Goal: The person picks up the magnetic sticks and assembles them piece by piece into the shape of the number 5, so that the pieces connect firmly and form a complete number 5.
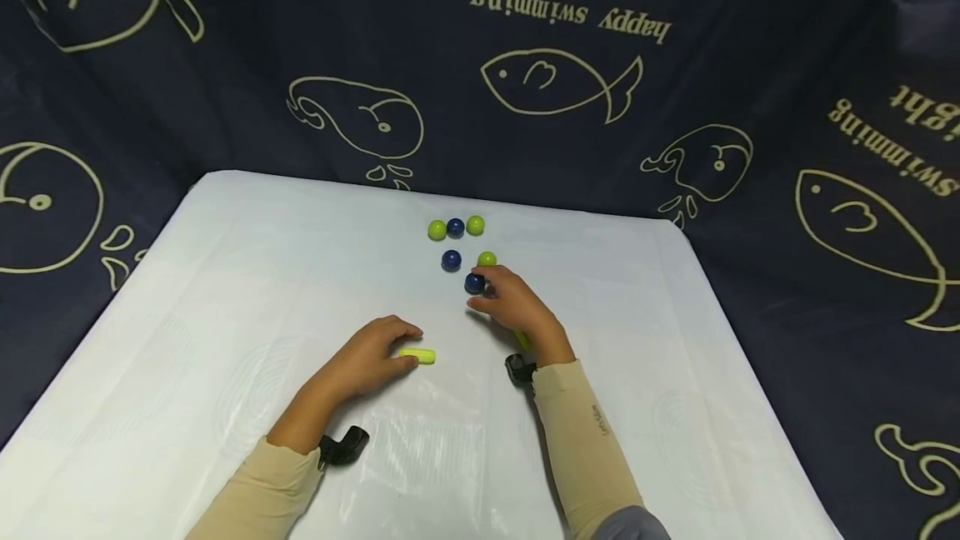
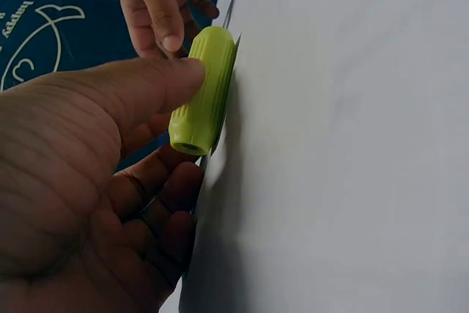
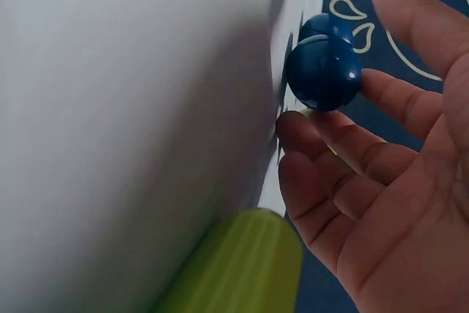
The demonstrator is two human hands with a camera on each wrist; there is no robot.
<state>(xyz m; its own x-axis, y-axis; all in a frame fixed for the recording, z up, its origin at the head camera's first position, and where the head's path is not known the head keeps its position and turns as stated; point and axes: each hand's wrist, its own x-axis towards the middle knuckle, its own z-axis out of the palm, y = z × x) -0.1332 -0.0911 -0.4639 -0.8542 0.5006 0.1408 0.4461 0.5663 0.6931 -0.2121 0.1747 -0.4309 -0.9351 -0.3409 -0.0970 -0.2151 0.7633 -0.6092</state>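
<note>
In the head view my left hand (image 1: 372, 357) is at a yellow-green ribbed handle (image 1: 423, 356) lying on the white table. The left wrist view has the thumb over the side of that handle (image 2: 209, 93), the other fingers loosely bent beyond it. My right hand (image 1: 517, 302) spreads thumb and fingers around a dark blue ball (image 1: 473, 283), the thumb apart from it. From the right wrist, this ball (image 3: 322, 71) sits by the fingertips; whether they touch it I cannot tell. A second ribbed handle (image 1: 522, 341) lies partly hidden under the right wrist.
Past the right hand lie another blue ball (image 1: 451, 261) and a green ball (image 1: 487, 258). Farther back, a green ball (image 1: 437, 230), a blue ball (image 1: 455, 227) and a green ball (image 1: 476, 225) form a row. A dark printed curtain (image 1: 450, 40) hangs behind the table (image 1: 300, 248).
</note>
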